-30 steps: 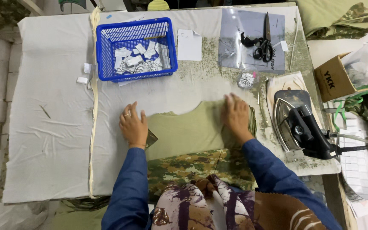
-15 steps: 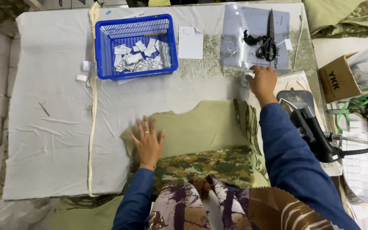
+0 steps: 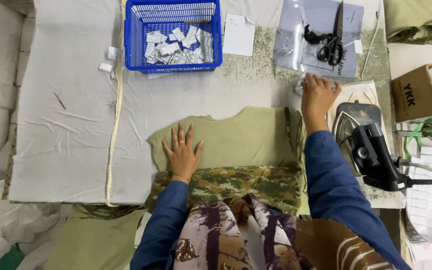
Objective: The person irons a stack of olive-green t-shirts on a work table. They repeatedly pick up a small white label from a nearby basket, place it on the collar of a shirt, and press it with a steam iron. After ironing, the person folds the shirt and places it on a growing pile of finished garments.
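Even, bright overhead light, soft short shadows under the blue basket [image 3: 173, 35] and the left hand [image 3: 182, 152], faint glare on the clear plastic sheet [image 3: 303, 35], sharp focus mid-frame, slight wide-angle bending at the edges, the right hand [image 3: 317, 96] slightly motion-blurred

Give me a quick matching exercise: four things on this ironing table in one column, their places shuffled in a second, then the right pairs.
Things:
1. blue basket
2. scissors
3. iron
4. left hand

Places:
A. on the clear plastic sheet at the far right of the table
B. flat on the olive fabric piece
C. far side of the table, holding small white labels
D. right edge, beside the right hand

Pairs: 1-C, 2-A, 3-D, 4-B
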